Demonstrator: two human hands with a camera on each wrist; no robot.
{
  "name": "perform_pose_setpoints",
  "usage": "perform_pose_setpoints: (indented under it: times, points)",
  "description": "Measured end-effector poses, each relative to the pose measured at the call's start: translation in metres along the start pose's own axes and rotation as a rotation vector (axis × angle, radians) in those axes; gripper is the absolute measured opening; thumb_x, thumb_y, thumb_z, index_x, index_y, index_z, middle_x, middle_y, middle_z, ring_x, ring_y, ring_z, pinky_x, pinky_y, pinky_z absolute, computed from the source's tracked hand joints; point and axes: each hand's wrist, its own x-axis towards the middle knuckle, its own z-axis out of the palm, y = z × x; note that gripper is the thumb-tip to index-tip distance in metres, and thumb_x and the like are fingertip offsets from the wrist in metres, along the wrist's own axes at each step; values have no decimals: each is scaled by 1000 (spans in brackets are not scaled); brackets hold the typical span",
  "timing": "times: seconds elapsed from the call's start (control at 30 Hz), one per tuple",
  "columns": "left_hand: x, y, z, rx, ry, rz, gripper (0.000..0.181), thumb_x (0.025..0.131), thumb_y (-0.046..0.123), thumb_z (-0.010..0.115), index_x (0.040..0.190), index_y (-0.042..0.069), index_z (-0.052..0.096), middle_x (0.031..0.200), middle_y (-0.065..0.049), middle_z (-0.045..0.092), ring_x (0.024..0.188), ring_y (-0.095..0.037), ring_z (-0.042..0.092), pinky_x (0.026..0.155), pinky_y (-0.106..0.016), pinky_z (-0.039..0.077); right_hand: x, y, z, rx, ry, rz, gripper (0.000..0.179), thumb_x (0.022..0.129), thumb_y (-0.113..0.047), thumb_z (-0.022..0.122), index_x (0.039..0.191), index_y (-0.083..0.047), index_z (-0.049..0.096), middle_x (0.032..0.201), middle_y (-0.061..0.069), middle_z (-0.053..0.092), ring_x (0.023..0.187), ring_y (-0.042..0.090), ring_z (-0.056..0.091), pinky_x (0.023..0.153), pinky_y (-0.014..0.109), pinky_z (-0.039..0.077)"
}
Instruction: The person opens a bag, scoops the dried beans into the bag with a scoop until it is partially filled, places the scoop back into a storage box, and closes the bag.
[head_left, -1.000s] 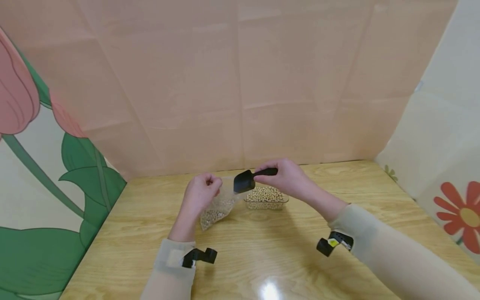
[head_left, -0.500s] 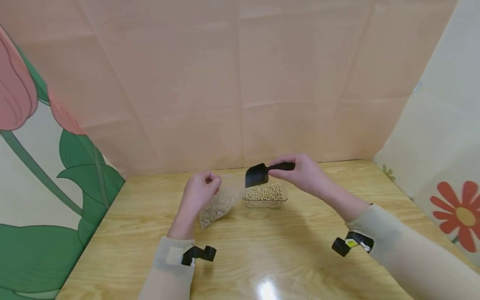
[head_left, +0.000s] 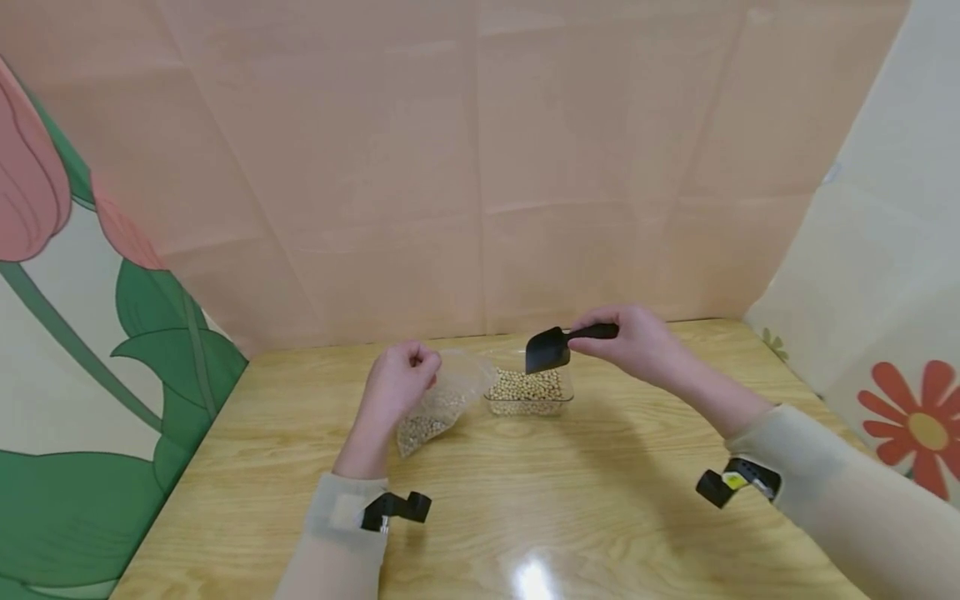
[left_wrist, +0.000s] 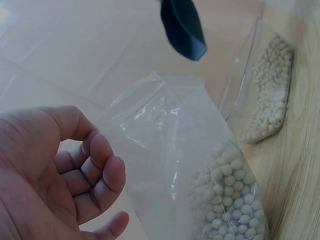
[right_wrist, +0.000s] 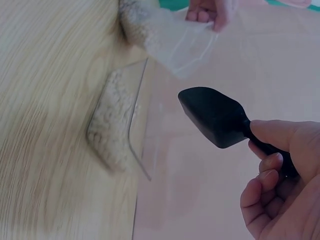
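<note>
Between thumb and fingers, my left hand (head_left: 401,379) pinches the top edge of a clear plastic zip bag (left_wrist: 155,145). Pale round beads or beans (left_wrist: 232,195) fill the bag's lower part, and its mouth gapes toward the right. My right hand (head_left: 633,342) grips the handle of a small black scoop (head_left: 547,350), whose blade points left. The scoop is in the air above the right side of a clear plastic box (head_left: 528,406) that holds many similar pale round pieces (head_left: 528,385). Whether anything lies in the scoop, I cannot tell.
Bag and box stand close together toward the back of a wooden table (head_left: 510,500). Behind it hangs a pink-beige cloth backdrop (head_left: 480,167). Flower-patterned panels (head_left: 187,350) stand at the left and right sides.
My right hand has carried the scoop rightward, from the bag's mouth to above the box. My left hand keeps its hold on the bag, nearly unmoved.
</note>
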Motion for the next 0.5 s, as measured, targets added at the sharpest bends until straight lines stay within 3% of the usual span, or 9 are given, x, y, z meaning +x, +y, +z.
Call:
perform_pose_setpoints:
  times: [0.23,0.5]
  points:
    - [-2,-1,-1,-12,-6,-9,18,101,17,59,90,9,71,77,-4,68,60,-19,48,55,-32,40,3,10,-2,-57,-13,-23,26,98,-29,86,116,-11,84,107,9,79,74,19,61,68,38,49]
    - [-2,-2,-2,-14,-4,-5,17,100,15,60,86,11,68,76,-4,67,61,-19,48,56,-33,40,10,19,-3,-165,-28,-41,28,99,-32,85,118,-11,84,112,11,81,79,20,63,72,41,48]
